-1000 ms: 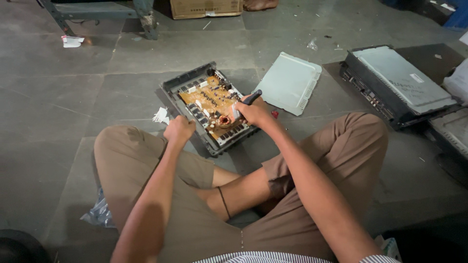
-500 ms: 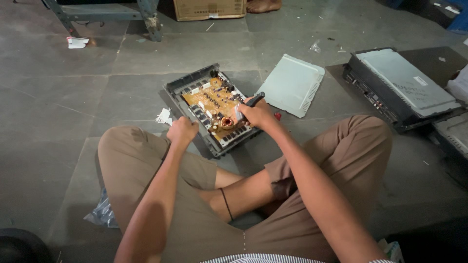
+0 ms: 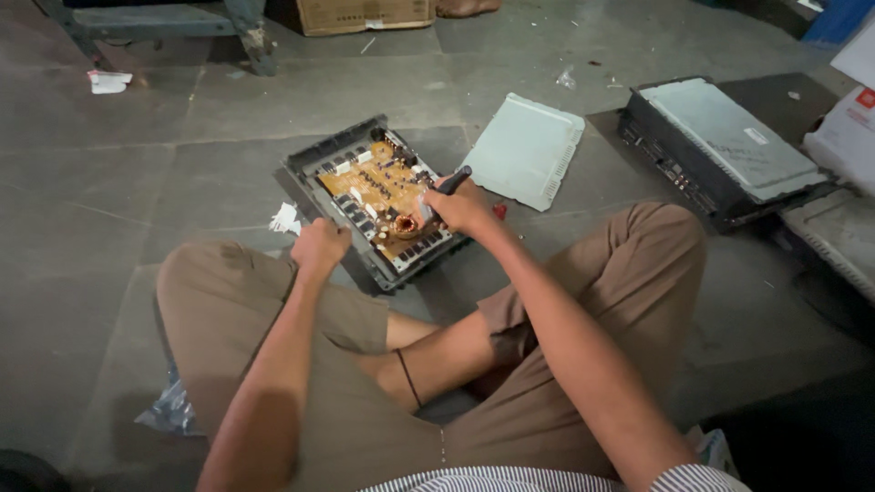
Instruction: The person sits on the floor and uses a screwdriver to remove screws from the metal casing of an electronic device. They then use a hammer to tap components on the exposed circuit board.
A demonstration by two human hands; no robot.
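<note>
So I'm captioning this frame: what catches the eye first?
The opened device case with its orange circuit board lies on the floor at centre. The right hand holds a black-handled tool over it; the left hand rests fisted at its near edge. A pale cover panel lies to its right.

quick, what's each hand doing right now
Left hand: closed in a fist at the edge of the open case; contents cannot be told.
Right hand: closed on a black-handled tool.
</note>
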